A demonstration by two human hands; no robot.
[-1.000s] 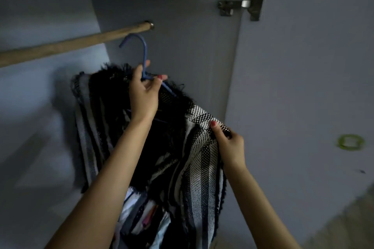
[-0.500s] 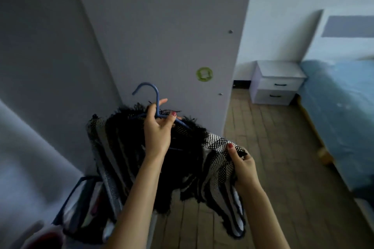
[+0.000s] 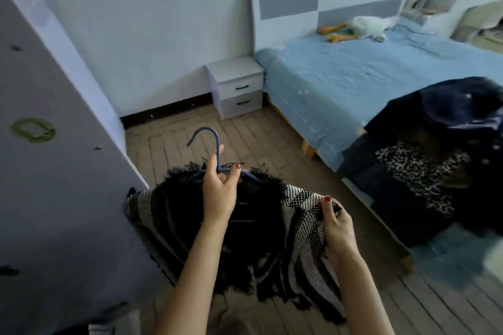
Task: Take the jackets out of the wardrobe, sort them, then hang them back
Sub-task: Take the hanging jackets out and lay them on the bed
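While the black-and-white woven jacket (image 3: 272,228) hangs on its blue hanger (image 3: 215,160), it is carried in mid-air above the tiled floor (image 3: 245,133), between the open wardrobe door (image 3: 54,171) and the bed (image 3: 353,81).

Hands: left hand (image 3: 219,190) curled round the hanger's neck just below the hook, thumb and fingers pinching the wire. Right hand (image 3: 339,226) pinching the jacket's shoulder edge, fabric bunched under the thumb.

Other jackets: a dark heap (image 3: 441,149) lies on the near corner of the bed, navy on top, a leopard-print piece under it, part draped over the bed's edge.

Risks, as judged:
- Loose weave and long fringe; the hem trails low, near the floor. Could drag or be trodden on.
- Jacket sits bunched and off-centre on the hanger. If the right hand lets go first, it may slide off one arm.
- Fringe or open knit could snag on the hook.
- The heap already overhangs the bed's edge; another jacket laid on its near side might tip the lot to the floor.
- View is smeared at upper right, so what stands beyond the bed cannot be told.

Writing: none readable. A round green sticker (image 3: 32,130) on the wardrobe door shows a pale mark, too blurred to read. No brand or label visible on jacket or hanger. Nightstand (image 3: 236,84) fronts are plain.
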